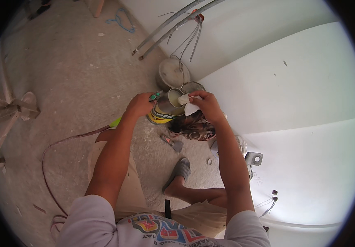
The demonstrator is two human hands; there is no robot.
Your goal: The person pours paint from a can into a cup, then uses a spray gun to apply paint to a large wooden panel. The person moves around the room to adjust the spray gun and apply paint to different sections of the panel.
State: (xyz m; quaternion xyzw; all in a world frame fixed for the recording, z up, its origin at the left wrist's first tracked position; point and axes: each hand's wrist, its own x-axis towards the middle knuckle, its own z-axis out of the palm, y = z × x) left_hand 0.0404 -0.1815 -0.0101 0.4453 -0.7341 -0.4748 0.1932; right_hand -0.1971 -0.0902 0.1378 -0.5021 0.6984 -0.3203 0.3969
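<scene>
The left grip (141,104) is closed on a small green item (155,96); whether it also holds the can (165,108) just right of it is unclear. The right grip (207,106) pinches a white cloth (191,108) at the can's mouth.

The metal can (165,110) is labelled in yellow and black. White is shown by the cloth (191,108), green by the hand tool (155,96). Orange-red is seen on the putty knife (171,142), grey on the slipper (180,170); the pale grey shirt (165,233) is printed in red, blue and yellow.
</scene>
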